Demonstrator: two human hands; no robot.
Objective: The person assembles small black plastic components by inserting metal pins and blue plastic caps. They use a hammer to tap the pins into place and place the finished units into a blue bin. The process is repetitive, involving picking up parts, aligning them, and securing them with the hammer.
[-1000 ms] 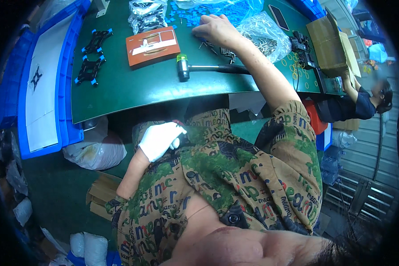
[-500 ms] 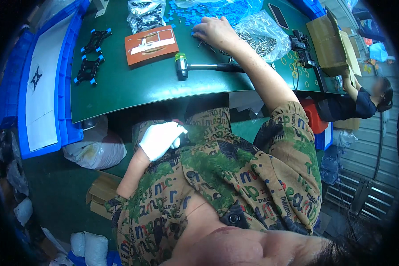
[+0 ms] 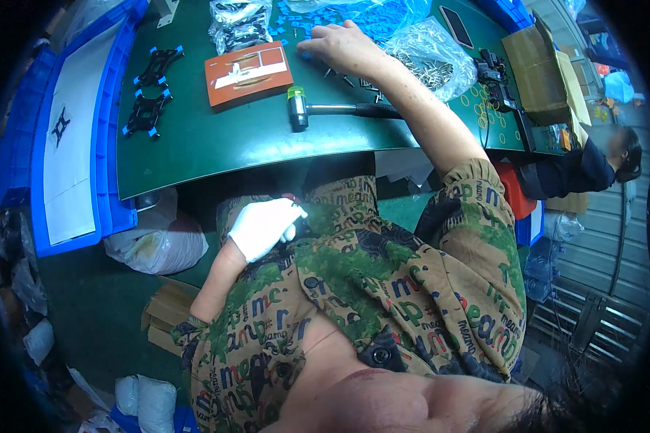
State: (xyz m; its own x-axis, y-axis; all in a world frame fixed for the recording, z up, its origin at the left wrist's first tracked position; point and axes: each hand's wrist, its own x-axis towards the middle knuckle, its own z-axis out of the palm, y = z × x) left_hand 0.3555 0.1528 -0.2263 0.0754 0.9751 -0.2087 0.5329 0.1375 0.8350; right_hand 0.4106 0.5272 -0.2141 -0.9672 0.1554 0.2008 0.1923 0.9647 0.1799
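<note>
My right hand (image 3: 343, 50), bare, is over the far part of the green table, between many small blue pieces (image 3: 368, 18) and a clear bag of metal screws (image 3: 433, 68). Its fingers are bent and drawn together; what they hold, if anything, is hidden. Several loose screws (image 3: 365, 84) lie just below that hand. My left hand (image 3: 263, 229), in a white glove, stays low by my lap with its fingers curled closed. Something small and dark shows at its fingertips, too unclear to name. Nearer than my right hand lies a mallet (image 3: 298, 110) with a black handle.
A reddish-brown box (image 3: 249, 74) stands left of the mallet. Two black X-shaped brackets (image 3: 146, 113) with blue tips lie farther left, beside a blue tray (image 3: 97, 180). At right are a phone (image 3: 455, 27), yellow rings (image 3: 495, 108), a carton (image 3: 542, 68) and another person (image 3: 578, 173).
My right hand has shifted slightly left and farther over the table, uncovering more screws beneath it. My left hand has hardly moved. The other person's arm has changed position by the carton.
</note>
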